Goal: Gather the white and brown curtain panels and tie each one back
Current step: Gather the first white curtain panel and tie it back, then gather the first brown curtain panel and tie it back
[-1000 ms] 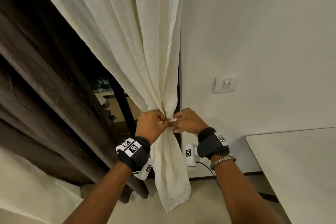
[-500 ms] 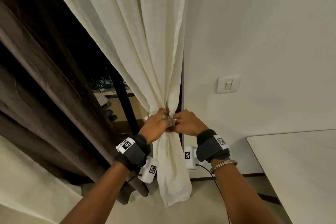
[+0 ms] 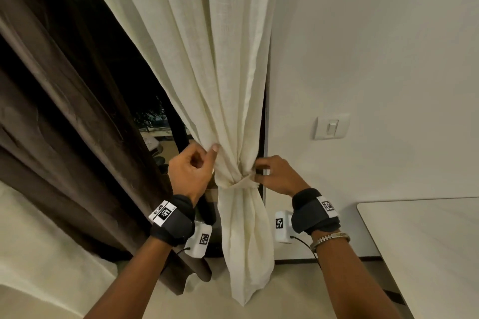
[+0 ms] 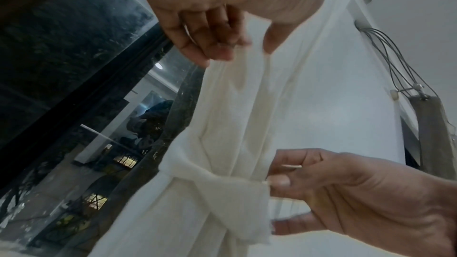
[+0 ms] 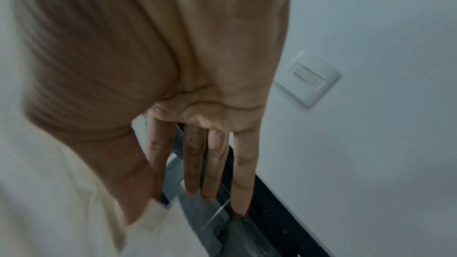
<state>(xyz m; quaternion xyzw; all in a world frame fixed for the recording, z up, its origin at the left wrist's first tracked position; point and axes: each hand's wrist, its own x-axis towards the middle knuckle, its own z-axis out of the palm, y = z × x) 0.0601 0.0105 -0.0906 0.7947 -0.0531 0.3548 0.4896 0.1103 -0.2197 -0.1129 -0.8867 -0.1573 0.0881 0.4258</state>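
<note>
The white curtain [image 3: 207, 59] hangs gathered against the wall edge, cinched by a white fabric tie [image 3: 239, 184] wrapped round its waist. My left hand [image 3: 210, 156] is just above and left of the tie. In the left wrist view its thumb and fingers [image 4: 210, 46] pinch a fold of the white curtain [image 4: 247, 105]. My right hand [image 3: 259, 172] is at the tie's right end, its thumb touching the loose end of the tie [image 4: 247, 189]. In the right wrist view its fingers [image 5: 195, 163] are stretched out straight. The brown curtain [image 3: 64, 111] hangs loose at the left.
A dark window [image 3: 153, 116] shows between the two curtains. A light switch [image 3: 331, 127] is on the white wall to the right. A white table [image 3: 427, 254] stands at the lower right, and a pale cushioned surface [image 3: 39, 254] lies at the lower left.
Both hands were pressed together at the knot; now they have parted. The left rose to a fold above the tie, the right opened and shifted right, and the wrapped tie is uncovered.
</note>
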